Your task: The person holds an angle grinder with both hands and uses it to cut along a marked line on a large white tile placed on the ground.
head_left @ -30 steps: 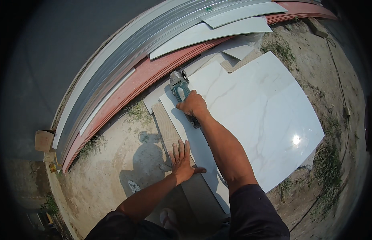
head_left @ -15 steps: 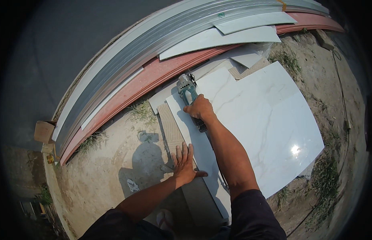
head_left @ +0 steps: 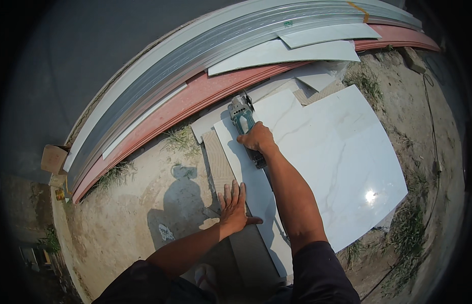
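Observation:
My right hand is closed on a green and silver angle grinder, which rests over the left part of a large white marbled tile, near its far edge; my forearm hides part of the tool and its cord. My left hand is open, fingers spread, pressing at the left edge of the tile, just below and left of the grinder. Tan ridged boards or tile backs lie under that edge, with a darker grey piece nearer my feet.
Long stacked pink boards, metal profiles and white offcuts border the back and left. A dark cable runs along dirt and grass at the right. A cardboard box sits at far left; a block lies back right.
The view has shifted slightly, so the tile, boards and grinder appear a little further right and lower at the top. My grip and spread left hand look much the same.

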`<state>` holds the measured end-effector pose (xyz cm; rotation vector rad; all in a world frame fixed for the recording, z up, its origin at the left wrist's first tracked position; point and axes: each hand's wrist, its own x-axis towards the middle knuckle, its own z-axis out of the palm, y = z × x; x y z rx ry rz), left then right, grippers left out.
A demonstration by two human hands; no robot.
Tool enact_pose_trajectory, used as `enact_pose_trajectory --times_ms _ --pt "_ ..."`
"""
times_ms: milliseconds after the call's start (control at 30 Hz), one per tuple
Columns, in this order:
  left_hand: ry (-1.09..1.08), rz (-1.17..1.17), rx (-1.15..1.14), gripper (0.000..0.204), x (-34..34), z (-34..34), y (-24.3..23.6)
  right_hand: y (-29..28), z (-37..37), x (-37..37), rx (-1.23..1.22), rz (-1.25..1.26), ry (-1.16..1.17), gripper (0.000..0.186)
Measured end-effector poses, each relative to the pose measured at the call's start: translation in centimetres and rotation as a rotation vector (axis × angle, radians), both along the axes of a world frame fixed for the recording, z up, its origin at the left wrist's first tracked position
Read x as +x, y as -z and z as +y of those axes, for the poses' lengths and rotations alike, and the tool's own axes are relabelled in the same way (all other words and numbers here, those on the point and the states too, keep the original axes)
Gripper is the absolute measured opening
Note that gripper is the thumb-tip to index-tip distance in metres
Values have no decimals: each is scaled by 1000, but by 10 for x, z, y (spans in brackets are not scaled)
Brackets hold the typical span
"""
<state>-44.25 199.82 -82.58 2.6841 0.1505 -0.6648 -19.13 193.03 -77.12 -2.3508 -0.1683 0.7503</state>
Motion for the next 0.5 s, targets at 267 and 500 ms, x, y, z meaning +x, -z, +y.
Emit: enact_pose_trajectory --times_ms 267,500 --pt "5 -15 9 141 -1 0 0 3 2 0 -15 -2 26 79" --pt "2 19 48 145 0 -1 -3 3 1 -5 -29 -7 29 75"
